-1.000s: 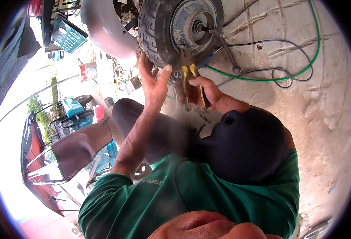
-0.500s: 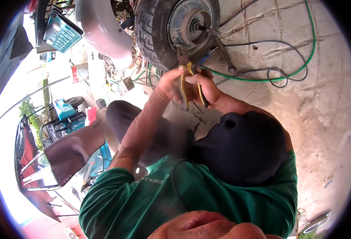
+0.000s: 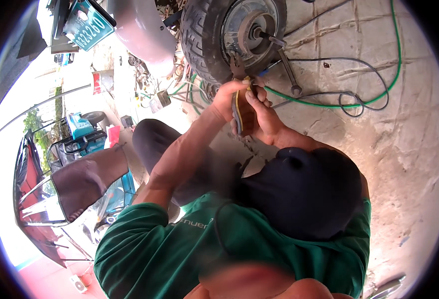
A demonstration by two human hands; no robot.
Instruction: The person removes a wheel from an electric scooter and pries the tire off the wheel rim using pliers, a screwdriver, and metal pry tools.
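Note:
My left hand and my right hand are wrapped together round yellow-and-dark pliers, whose handles lie close together. The jaws point up against the lower left edge of the wheel's metal rim, where it meets the black tyre; whether they grip anything is too small to tell. A wrench hangs from the axle at the hub and slants down to the right.
A silver-grey body panel is left of the tyre. Grey cable and green hose lie on the concrete floor at the right. Metal parts lie beyond my left arm. A blue cart stands farther left.
My left hand has moved from beside the tyre onto the pliers, joining my right hand. The pliers' handles, spread earlier, are now squeezed together.

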